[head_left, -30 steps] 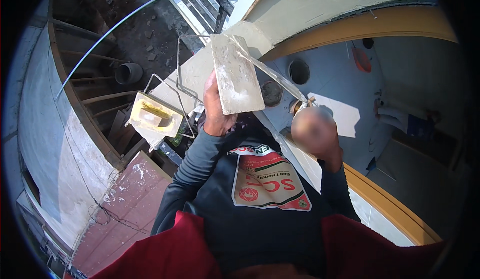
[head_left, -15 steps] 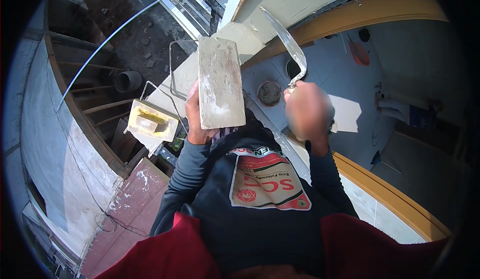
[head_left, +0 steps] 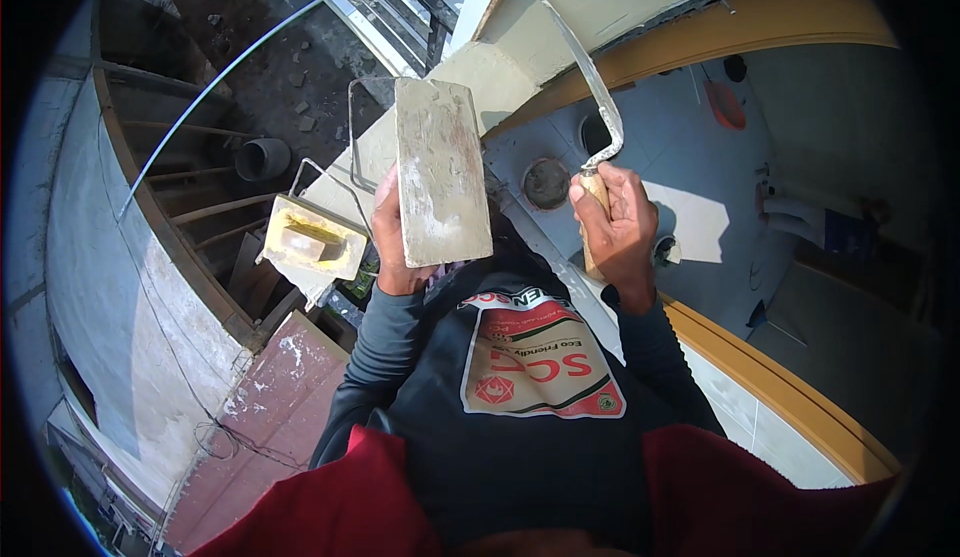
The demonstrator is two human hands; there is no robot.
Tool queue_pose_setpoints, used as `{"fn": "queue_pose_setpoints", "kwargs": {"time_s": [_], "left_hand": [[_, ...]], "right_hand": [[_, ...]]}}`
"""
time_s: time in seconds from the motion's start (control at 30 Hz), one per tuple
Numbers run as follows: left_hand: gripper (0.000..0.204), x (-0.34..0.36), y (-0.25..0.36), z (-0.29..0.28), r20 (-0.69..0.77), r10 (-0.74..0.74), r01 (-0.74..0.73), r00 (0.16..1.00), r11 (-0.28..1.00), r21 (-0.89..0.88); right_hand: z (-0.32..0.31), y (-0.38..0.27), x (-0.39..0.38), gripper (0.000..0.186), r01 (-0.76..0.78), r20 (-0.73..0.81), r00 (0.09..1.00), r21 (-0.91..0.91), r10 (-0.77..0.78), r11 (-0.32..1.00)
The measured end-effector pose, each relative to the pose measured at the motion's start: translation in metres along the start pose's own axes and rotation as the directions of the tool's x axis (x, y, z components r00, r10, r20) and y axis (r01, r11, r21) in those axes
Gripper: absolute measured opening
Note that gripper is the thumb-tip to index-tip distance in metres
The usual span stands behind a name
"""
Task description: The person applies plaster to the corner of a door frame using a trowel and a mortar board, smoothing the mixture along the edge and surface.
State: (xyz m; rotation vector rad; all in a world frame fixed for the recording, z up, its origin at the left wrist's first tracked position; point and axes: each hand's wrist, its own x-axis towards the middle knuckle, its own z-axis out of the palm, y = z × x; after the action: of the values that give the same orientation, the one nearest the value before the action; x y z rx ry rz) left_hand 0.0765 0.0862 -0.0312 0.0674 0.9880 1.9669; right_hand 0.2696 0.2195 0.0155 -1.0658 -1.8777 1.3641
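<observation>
My left hand (head_left: 393,240) is wrapped behind a rectangular plastering float (head_left: 443,172), its flat face turned up and smeared with pale plaster. The float's handle and most of my fingers are hidden beneath it. In my right hand (head_left: 625,222) is a pointed trowel (head_left: 590,82), gripped by its wooden handle, the blade tilted up and away from me, apart from the float. A second, yellowish float (head_left: 316,238) with a block handle rests left of my left hand on a plaster-coated ledge, beside a bent metal rod (head_left: 352,142).
An orange-brown frame edge (head_left: 780,387) runs along my right. Beyond it are a tiled floor (head_left: 700,157), a round tub of grey mix (head_left: 547,184), a red basin (head_left: 725,105) and another person (head_left: 830,232). A bucket (head_left: 262,159) stands far below on the left.
My right hand has turned slightly, swinging the trowel blade a little right and more edge-on, with its wooden handle now visible. The left hand and float have barely moved.
</observation>
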Motion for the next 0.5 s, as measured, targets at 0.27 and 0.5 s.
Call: {"fn": "queue_pose_setpoints", "kwargs": {"time_s": [0.27, 0.5], "left_hand": [[0.041, -0.002, -0.002, -0.007, 0.001, -0.004, 0.004, 1.000, 0.999, 0.035], [0.039, -0.002, 0.000, -0.006, 0.064, 0.052, -0.056, 0.997, 0.997, 0.050]], "right_hand": [[-0.013, 0.010, -0.002, 0.028, -0.182, 0.056, 0.982, -0.015, 0.183, 0.983], [0.000, 0.014, -0.003, 0.027, -0.067, 0.034, 0.997, -0.164, 0.073, 0.984]]}}
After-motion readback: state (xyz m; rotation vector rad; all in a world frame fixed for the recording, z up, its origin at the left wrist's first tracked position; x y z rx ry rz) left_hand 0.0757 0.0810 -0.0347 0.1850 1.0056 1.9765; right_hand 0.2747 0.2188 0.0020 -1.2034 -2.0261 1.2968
